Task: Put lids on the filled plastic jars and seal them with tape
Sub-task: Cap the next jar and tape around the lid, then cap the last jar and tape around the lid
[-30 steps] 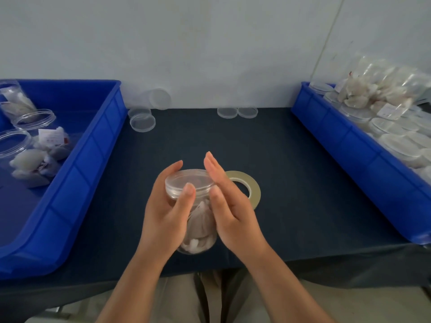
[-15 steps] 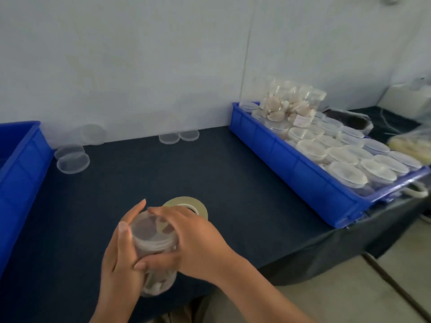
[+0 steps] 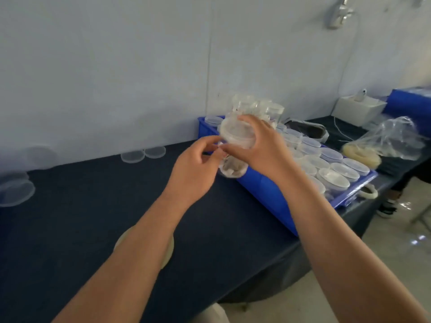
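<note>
A pale wall backs a dark bench (image 3: 93, 206). The grip that matters is the right hand's (image 3: 263, 148): its fingers and thumb curl round the jar (image 3: 233, 169) just under the lid (image 3: 236, 134) and hold it in the air, tilted so that the lid faces the viewer. The left hand (image 3: 196, 166) is at the jar's near side with its fingers curled and thumb and forefinger drawn together by the lid seam. The blur hides whether they pinch a tape end, the jar wall or nothing.

A second ago the jar stood upright before the person, beside the tape roll (image 3: 169, 248), with both hands round it. It has since been lifted and carried to the right, and now hangs over the near corner of the blue tray (image 3: 268, 201). The roll stayed on the bench and now shows from under the left forearm. That suggests the sealing of this jar is done or nearly so, and that it is bound for the rows of lidded jars (image 3: 333, 178) in the tray.

The jar is clear plastic, with pale, crumpled contents showing at its lower end. Its lid sits flat and closed. No tape band can be made out on it. Loose lids (image 3: 133, 156) lie by the wall.
</note>
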The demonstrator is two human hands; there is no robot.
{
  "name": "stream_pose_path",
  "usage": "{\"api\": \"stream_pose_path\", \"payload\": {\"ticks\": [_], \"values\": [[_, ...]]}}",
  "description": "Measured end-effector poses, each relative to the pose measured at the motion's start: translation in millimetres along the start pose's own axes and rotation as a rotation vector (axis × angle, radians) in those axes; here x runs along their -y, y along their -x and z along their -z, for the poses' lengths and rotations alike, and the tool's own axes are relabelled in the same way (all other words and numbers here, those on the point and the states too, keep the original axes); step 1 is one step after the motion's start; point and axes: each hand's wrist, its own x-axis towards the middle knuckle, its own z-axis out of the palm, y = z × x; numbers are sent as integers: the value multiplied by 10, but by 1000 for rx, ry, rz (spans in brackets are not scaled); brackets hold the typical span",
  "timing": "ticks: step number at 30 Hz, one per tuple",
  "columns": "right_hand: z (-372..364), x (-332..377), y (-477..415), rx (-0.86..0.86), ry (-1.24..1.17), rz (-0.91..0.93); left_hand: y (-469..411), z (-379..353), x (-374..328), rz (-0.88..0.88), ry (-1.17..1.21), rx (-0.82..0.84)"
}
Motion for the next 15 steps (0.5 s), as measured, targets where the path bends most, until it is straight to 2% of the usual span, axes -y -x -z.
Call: {"api": "stream_pose_path", "payload": {"ticks": [3,6,11,15], "values": [[116,-383,-395,-35,74,-160,-525,-433,-18,4,-41,193],[127,-742,-624,-45,182,-221,-850,-825,69,70,-29,290],[65,-1168,-918,-78,213,-306,-1134,-1243,245,95,55,333],[-6,-1380,-1156,-110,70,-382,-1270,-1428,400,85,18,364]]}}
